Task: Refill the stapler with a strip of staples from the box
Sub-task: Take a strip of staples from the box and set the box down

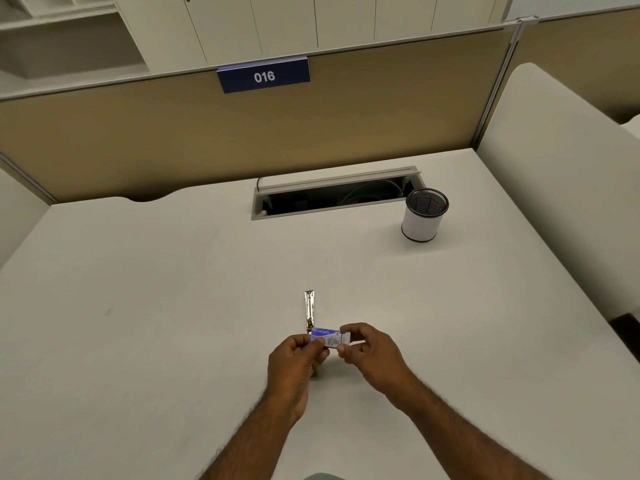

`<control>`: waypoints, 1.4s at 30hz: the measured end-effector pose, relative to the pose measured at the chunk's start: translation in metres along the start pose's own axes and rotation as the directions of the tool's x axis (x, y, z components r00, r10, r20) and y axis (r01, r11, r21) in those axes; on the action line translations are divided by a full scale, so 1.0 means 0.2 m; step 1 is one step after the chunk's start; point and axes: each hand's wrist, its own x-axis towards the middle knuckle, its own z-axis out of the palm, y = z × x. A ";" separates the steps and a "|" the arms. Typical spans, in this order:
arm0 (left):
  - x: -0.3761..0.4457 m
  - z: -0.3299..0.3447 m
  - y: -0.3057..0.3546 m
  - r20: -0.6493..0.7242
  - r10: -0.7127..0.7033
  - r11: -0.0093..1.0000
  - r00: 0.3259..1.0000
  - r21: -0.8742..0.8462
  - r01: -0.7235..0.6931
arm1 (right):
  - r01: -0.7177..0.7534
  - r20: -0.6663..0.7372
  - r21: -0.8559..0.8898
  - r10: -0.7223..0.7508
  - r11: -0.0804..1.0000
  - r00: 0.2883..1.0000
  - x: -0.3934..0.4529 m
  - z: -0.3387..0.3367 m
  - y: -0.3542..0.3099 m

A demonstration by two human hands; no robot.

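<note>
A small blue and white staple box [329,337] is held just above the desk between both hands. My left hand [298,362] pinches its left end and my right hand [370,348] pinches its right end. Just behind the box, the stapler [309,308] lies on the white desk with its shiny metal arm swung open and pointing away from me. The stapler's near part is hidden by my left hand and the box. Whether the box is open cannot be told.
A white pen cup with a black mesh rim [423,216] stands at the back right. An open cable slot [332,197] runs across the desk's back. A tan partition with a blue "016" sign [264,77] closes off the far side.
</note>
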 end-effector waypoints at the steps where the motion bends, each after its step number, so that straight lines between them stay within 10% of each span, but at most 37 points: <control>1: 0.01 0.00 0.00 -0.007 -0.002 1.000 1.000 0.003 0.002 | -0.013 0.004 0.042 0.012 0.999 1.000 0.00 -0.01 0.00; 10: 0.04 0.02 0.01 -0.002 -0.039 0.998 0.999 -0.046 0.039 | -0.066 -0.025 0.183 0.072 0.981 0.997 0.04 -0.02 0.00; 32: 0.01 0.05 0.00 -0.025 -0.005 1.000 1.000 -0.029 0.005 | 0.018 -0.237 -0.526 -0.167 0.850 0.957 0.06 0.02 0.01; 42: 0.04 0.01 0.01 -0.052 -0.030 0.993 0.998 -0.117 0.023 | -0.028 -0.513 -0.345 -0.164 0.938 0.842 0.08 -0.04 0.05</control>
